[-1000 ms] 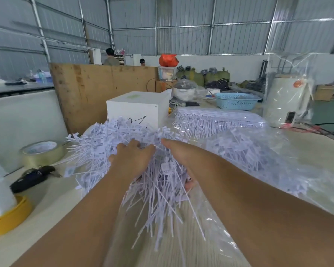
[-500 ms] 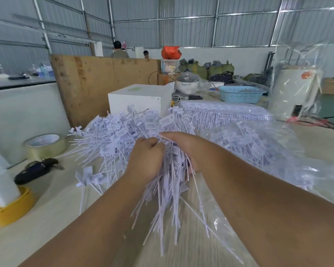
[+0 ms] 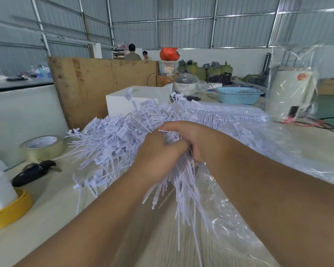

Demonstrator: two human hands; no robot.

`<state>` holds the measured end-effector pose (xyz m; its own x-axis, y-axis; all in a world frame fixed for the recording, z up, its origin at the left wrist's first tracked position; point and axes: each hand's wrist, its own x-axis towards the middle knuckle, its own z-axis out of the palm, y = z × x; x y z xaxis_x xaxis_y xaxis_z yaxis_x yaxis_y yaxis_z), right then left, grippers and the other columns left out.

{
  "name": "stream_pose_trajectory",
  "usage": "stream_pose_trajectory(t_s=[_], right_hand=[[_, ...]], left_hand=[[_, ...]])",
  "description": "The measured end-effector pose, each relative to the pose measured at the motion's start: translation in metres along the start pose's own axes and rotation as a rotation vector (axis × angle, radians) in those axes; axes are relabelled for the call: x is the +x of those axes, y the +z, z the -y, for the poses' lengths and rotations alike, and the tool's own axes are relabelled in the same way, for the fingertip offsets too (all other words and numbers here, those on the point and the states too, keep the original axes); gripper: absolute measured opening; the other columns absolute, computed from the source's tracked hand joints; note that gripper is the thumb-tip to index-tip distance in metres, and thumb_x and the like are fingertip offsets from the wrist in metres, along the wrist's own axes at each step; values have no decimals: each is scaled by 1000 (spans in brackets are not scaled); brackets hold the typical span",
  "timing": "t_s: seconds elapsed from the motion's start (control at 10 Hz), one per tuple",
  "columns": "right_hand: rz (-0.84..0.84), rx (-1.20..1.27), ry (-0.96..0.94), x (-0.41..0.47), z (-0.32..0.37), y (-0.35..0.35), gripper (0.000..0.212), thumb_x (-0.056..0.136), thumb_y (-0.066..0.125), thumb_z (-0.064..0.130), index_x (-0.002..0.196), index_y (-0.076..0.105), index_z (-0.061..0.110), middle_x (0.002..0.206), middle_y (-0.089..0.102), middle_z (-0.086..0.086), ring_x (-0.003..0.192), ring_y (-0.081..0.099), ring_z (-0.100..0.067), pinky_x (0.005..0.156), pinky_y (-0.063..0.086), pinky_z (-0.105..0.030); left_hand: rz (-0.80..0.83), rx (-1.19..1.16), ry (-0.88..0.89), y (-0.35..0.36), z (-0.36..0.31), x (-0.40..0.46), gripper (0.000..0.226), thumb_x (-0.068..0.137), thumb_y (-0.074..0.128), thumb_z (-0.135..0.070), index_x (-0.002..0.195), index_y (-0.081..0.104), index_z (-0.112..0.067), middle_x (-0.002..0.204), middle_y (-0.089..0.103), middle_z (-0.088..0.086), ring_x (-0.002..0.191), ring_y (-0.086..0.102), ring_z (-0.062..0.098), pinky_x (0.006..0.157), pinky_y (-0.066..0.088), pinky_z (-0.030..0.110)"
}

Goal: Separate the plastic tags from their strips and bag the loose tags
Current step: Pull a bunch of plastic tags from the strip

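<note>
Left hand [image 3: 158,157] and right hand [image 3: 196,140] together, clamped round thin, stiff white plastic tags [image 3: 112,139] above crinkled clear bag [image 3: 224,214].

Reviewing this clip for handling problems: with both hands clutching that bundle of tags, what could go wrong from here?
1. The left hand and right hand grip a thick bundle of tags whose thin tails splay downward; some could slip out onto the table.
2. The clear bag lies slack and crumpled under the bundle, so tags may miss its opening or snag the film.
3. The loose pile spreads close to the tape roll; stray tags could scatter there.
</note>
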<state>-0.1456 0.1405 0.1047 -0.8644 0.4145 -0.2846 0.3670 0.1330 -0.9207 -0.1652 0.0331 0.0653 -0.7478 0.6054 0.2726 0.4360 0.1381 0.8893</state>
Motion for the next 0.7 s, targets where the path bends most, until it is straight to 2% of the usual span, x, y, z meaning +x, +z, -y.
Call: stream_pose_trajectory(t_s=[0.1, 0.2, 0.3, 0.4, 0.5, 0.6, 0.7], right_hand=[[-84, 66, -10, -4, 10, 0, 17, 100, 41, 8, 87, 49, 3, 86, 40, -19, 69, 42, -18, 55, 36, -16], [-170, 199, -35, -1, 1, -5, 18, 84, 61, 8, 100, 57, 1, 94, 47, -16, 81, 50, -24, 64, 40, -30], [-248, 273, -5, 5, 2, -11, 25, 90, 60, 10, 111, 45, 10, 107, 44, -9, 95, 43, -22, 59, 40, -24], [-252, 201, -68, -1, -1, -19, 44, 78, 69, 19, 118, 57, 5, 113, 59, -8, 102, 56, -25, 85, 49, -31], [-247, 142, -75, -18, -7, -24, 57, 69, 73, 22, 122, 60, 8, 119, 63, -15, 105, 61, -30, 92, 49, -43], [-289, 143, -88, -18, -3, -34, 62, 69, 73, 20, 127, 56, 8, 121, 58, -14, 97, 56, -27, 73, 44, -34], [-350, 142, -100, -21, -5, -49, 53, 71, 72, 19, 120, 56, 7, 112, 52, -12, 83, 49, -24, 63, 38, -31]], left_hand=[[101, -52, 104, -1, -8, -5, 30, 62, 54, -27, 88, 68, -17, 91, 70, 10, 83, 67, 18, 66, 48, 27], [182, -92, 108, -4, -3, -4, 37, 65, 57, -27, 100, 68, -26, 98, 71, -6, 93, 66, 10, 71, 49, 23], [83, -235, -64, -5, 5, -4, 52, 60, 64, -35, 111, 56, -32, 98, 61, -11, 86, 64, 5, 63, 43, 23], [36, -348, -195, -11, 10, 1, 64, 70, 71, -48, 127, 49, -30, 118, 55, 0, 76, 62, 4, 62, 43, 23], [49, -179, -162, -16, 14, -1, 77, 77, 45, -80, 141, 36, -37, 133, 43, -11, 115, 48, 11, 97, 38, 36], [132, -149, -140, -19, 17, -11, 80, 49, 33, -101, 115, 49, -59, 123, 54, -20, 117, 55, 14, 93, 47, 46], [126, -104, -227, -22, 14, -15, 54, 71, 25, -91, 106, 50, -58, 129, 56, -8, 96, 61, 17, 82, 46, 40]])
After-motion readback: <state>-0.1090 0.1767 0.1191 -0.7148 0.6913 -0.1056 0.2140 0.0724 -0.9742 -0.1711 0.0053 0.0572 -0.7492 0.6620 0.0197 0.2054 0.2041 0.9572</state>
